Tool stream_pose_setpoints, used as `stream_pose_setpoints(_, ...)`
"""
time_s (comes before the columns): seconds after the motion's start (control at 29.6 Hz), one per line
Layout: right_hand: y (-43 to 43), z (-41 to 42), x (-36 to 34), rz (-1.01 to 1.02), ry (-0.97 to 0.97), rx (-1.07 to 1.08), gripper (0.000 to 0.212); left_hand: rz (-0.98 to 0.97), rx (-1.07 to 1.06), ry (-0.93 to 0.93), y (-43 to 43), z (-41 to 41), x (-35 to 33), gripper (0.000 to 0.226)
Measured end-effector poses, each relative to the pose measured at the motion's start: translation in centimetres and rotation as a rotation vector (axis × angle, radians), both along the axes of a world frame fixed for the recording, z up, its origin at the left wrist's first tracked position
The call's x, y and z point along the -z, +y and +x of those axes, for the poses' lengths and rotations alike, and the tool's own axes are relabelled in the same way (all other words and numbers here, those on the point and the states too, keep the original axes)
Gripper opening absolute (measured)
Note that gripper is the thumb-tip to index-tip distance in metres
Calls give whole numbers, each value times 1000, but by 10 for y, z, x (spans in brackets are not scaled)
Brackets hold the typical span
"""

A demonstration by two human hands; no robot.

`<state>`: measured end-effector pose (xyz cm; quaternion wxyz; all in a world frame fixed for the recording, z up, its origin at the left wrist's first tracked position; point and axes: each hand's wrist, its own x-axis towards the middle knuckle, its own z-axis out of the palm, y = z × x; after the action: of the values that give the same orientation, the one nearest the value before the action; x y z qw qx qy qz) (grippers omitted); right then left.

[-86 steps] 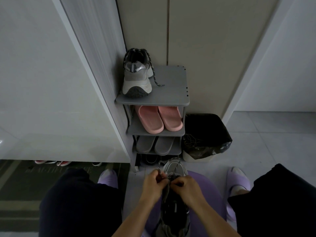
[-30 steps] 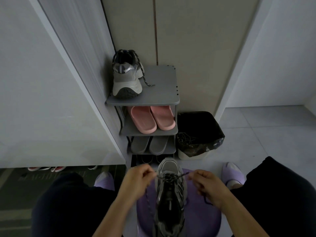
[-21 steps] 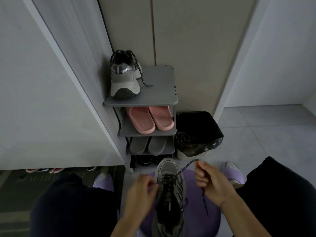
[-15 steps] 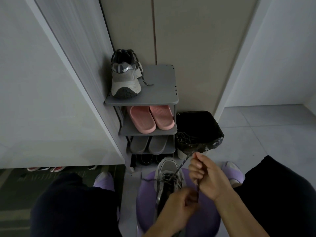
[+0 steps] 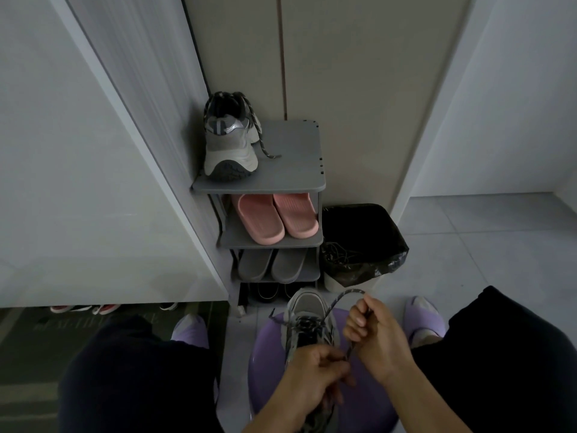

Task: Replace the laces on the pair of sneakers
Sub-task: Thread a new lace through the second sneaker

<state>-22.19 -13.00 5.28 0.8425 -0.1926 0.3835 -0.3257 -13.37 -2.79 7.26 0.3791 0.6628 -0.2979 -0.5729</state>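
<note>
At six o'clock my left hand lies over the sneaker, its curled fingers pinching the lace. At its one o'clock my right hand grips the same lace, which loops up from the eyelets. The sneaker sits toe-away on a purple stool (between my knees). At twelve o'clock stands a shoe rack, with the other sneaker on its top shelf. Pink slippers lie below, and a bin is at three o'clock of the rack.
</note>
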Motion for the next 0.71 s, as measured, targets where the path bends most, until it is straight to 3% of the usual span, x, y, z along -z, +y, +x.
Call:
stream_pose_setpoints(0.14,5,-11,3,-143,297,-398,13,-57,25,-414,8,16,10,15)
stream_pose_setpoints(0.2,10,-16,4,-172,335,-568,8,-86,87,-624,9,23,14,4)
stream_pose_setpoints(0.27,13,-15,6,-183,353,-628,11,-120,158,-735,9,26,17,12)
stream_pose_setpoints(0.37,16,-11,10,-199,361,-624,8,-186,161,-780,8,25,20,14)
stream_pose_setpoints(0.47,13,-11,14,-251,413,-535,8,-207,15,-771,10,30,24,19)
stream_pose_setpoints(0.57,7,-13,16,-323,523,-389,18,-333,-6,-1017,9,40,38,18)
stream_pose_setpoints(0.71,5,-11,22,-452,627,-401,17,-146,108,-986,6,34,41,24)
